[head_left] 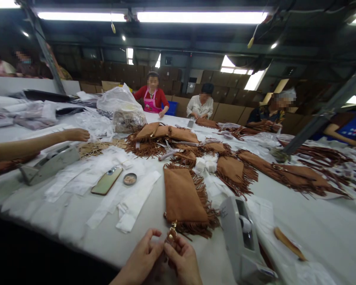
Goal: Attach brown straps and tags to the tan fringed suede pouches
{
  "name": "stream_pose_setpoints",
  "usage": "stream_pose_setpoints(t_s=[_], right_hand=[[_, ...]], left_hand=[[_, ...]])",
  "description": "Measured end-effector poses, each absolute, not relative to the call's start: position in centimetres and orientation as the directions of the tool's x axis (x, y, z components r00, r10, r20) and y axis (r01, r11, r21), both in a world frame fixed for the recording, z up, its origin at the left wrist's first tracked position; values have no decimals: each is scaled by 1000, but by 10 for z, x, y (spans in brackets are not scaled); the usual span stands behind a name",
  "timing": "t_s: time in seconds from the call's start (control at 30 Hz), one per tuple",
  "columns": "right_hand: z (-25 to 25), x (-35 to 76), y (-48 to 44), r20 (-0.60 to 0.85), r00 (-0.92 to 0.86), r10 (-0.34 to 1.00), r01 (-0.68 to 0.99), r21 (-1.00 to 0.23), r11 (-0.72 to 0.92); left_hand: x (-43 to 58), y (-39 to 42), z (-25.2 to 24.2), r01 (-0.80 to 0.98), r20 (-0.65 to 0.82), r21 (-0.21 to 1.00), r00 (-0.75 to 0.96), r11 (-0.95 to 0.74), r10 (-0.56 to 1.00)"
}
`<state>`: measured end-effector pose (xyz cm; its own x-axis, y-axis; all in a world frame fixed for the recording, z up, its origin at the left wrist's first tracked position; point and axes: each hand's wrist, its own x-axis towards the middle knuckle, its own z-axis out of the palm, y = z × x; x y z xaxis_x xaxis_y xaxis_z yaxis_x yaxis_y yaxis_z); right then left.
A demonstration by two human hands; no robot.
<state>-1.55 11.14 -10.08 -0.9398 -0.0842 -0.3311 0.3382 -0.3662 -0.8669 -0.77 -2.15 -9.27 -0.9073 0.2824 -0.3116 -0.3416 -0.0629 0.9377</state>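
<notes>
Right in front of me lies a brown fringed bag, flat on the white table, its fringe fanned out along the right and lower edges. At its near corner a gold clasp joins a short brown strap with a stud on it. My right hand pinches this strap between thumb and fingers. Close against it, my left hand is closed at the strap's left side; its fingertips partly hide what they grip. Below the fingers the rest of the strap is blurred.
A grey tape dispenser stands close on the right, another at left near a co-worker's arm. White paper strips, a phone and a small round tin lie left. More fringed bags spread behind; several co-workers sit beyond.
</notes>
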Motion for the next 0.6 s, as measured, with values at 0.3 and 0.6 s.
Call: stream_pose_setpoints(t_s=[0.3, 0.6], right_hand=[[-99, -20, 115, -520, -848, -102, 499, -718, -485], [-101, -26, 118, -435, -900, -41, 406, -800, -442]], left_hand=[[13, -50, -97, -360, -403, 915, -793, 183, 456], [6, -40, -95, -372, -445, 894, -803, 251, 396]])
